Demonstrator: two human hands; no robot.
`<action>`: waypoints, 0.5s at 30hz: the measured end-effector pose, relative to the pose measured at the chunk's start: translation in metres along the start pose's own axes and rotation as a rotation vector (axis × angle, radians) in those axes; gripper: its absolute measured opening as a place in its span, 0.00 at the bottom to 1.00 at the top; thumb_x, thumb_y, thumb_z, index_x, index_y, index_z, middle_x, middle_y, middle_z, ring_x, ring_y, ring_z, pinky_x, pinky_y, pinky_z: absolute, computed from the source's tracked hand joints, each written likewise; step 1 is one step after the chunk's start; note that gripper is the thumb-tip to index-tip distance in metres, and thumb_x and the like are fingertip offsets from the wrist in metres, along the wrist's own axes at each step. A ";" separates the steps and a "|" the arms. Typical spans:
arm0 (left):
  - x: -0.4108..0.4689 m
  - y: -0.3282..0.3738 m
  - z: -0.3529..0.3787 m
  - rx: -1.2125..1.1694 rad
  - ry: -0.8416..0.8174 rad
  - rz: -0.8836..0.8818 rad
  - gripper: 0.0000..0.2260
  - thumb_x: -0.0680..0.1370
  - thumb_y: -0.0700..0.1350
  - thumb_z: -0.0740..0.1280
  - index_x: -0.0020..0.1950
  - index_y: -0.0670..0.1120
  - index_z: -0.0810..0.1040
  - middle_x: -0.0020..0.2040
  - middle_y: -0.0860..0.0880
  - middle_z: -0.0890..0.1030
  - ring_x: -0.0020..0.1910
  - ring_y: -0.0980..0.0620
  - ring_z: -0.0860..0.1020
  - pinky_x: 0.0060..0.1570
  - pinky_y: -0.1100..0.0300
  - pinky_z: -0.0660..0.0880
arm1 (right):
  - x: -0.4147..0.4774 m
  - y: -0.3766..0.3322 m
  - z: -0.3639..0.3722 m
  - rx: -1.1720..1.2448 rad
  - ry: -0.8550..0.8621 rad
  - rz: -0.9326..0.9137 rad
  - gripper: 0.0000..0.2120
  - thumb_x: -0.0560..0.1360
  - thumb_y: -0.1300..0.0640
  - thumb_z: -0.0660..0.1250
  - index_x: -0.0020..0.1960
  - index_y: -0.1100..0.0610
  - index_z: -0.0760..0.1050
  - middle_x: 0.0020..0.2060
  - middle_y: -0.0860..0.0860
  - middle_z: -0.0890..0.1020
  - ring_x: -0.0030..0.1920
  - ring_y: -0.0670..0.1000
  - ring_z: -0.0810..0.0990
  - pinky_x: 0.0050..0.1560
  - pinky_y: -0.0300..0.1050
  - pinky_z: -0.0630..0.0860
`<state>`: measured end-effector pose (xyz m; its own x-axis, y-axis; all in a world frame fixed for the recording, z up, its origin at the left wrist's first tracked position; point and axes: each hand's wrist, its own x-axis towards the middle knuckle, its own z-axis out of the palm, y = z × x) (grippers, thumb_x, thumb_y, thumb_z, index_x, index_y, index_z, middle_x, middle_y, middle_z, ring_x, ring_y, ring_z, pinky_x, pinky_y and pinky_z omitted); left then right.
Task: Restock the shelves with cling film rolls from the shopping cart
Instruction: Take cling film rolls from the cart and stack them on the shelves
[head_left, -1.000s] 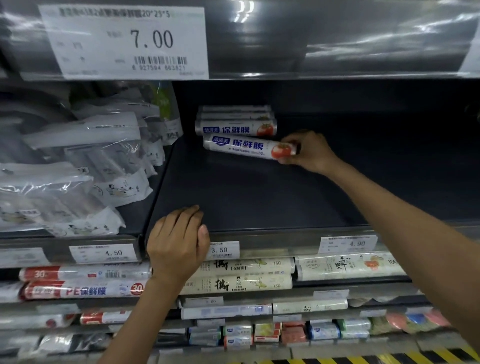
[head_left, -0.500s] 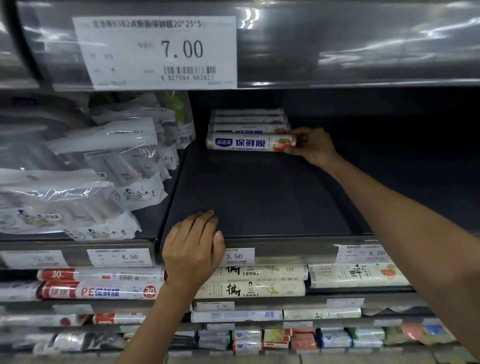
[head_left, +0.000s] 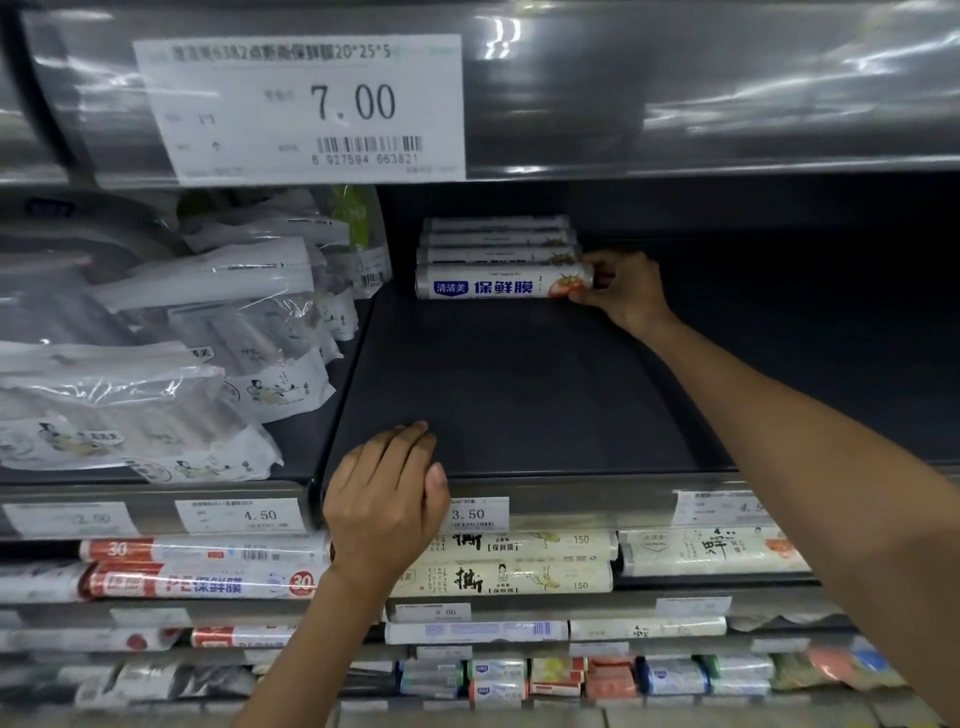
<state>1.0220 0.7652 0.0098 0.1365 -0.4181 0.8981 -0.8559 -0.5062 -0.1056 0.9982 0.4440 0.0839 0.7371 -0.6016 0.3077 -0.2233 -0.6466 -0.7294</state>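
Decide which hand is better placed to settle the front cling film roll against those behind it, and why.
Right. The right hand pinches the front roll at its end; the left hand rests on the shelf edge, apart from it.

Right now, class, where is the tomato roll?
In the head view, the tomato roll lies at the back of the dark shelf, left of centre, just in front of other rolls, its right end pinched by the right hand.

Right hand (head_left: 626, 299) pushed the cling film roll (head_left: 493, 282) against the row (head_left: 496, 240).
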 end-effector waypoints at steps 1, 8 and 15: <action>0.000 0.000 0.000 -0.002 -0.002 -0.003 0.18 0.80 0.43 0.54 0.44 0.39 0.83 0.45 0.45 0.84 0.41 0.47 0.82 0.42 0.56 0.73 | 0.000 0.001 0.000 0.004 0.001 0.000 0.24 0.67 0.64 0.76 0.61 0.62 0.76 0.56 0.57 0.81 0.55 0.53 0.80 0.57 0.38 0.74; 0.012 0.003 -0.014 -0.050 -0.178 -0.056 0.17 0.80 0.43 0.55 0.45 0.39 0.82 0.47 0.44 0.83 0.42 0.46 0.81 0.45 0.57 0.71 | -0.035 -0.016 -0.027 0.045 0.080 0.118 0.28 0.69 0.61 0.75 0.66 0.62 0.71 0.58 0.57 0.78 0.53 0.48 0.76 0.55 0.35 0.73; 0.039 0.056 -0.077 -0.484 -0.543 -0.354 0.18 0.80 0.48 0.54 0.56 0.38 0.77 0.59 0.43 0.78 0.58 0.48 0.74 0.61 0.59 0.65 | -0.255 -0.032 -0.120 0.037 0.267 0.229 0.13 0.74 0.64 0.68 0.59 0.59 0.77 0.50 0.49 0.79 0.49 0.46 0.79 0.51 0.29 0.73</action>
<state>0.9415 0.7785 0.0714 0.5561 -0.6656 0.4977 -0.8208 -0.3461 0.4544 0.7410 0.5622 0.1022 0.4770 -0.8336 0.2785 -0.3364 -0.4659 -0.8184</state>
